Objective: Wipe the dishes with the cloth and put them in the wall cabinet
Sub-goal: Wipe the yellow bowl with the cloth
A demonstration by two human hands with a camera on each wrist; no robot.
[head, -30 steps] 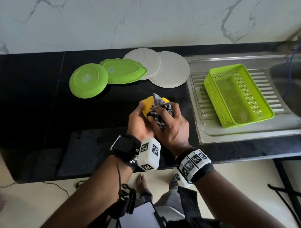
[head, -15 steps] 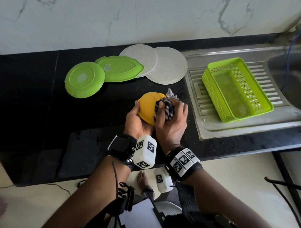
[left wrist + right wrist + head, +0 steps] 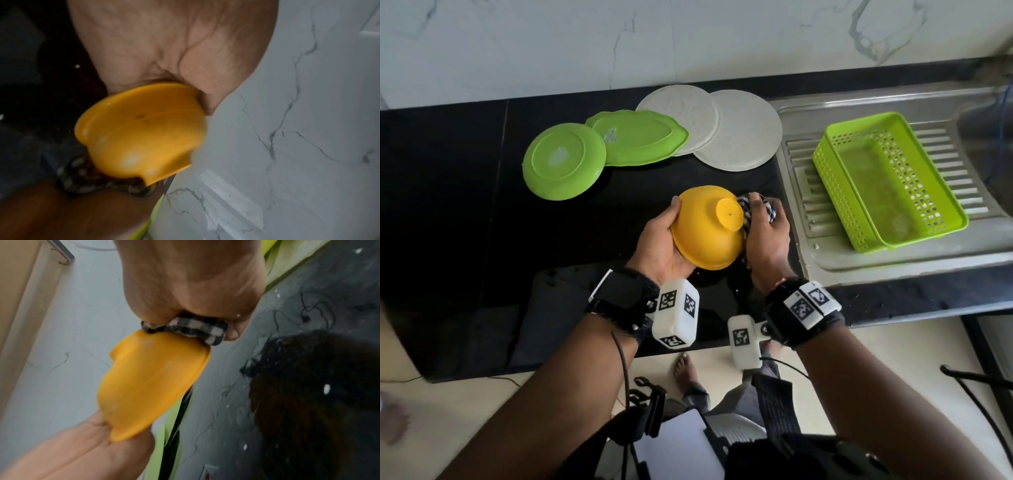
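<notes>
A yellow bowl (image 3: 705,229) is held bottom-up above the black counter, its round foot facing up. My left hand (image 3: 661,240) grips its rim from the left side. My right hand (image 3: 767,236) holds a bunched black-and-white checked cloth (image 3: 746,212) and presses it against the bowl's right side. In the left wrist view the yellow bowl (image 3: 144,134) fills the middle with the cloth (image 3: 82,181) below it. In the right wrist view the cloth (image 3: 189,329) sits between my fingers and the bowl (image 3: 152,382).
A green round plate (image 3: 563,161), a green oval plate (image 3: 637,137) and two grey round plates (image 3: 743,133) lie upside down at the counter's back. A green perforated basket (image 3: 887,185) stands on the steel sink drainboard (image 3: 893,253) to the right.
The bowl has turned so its whole underside and foot face up. My right hand with the cloth has slid from the bowl's top to its right side.
</notes>
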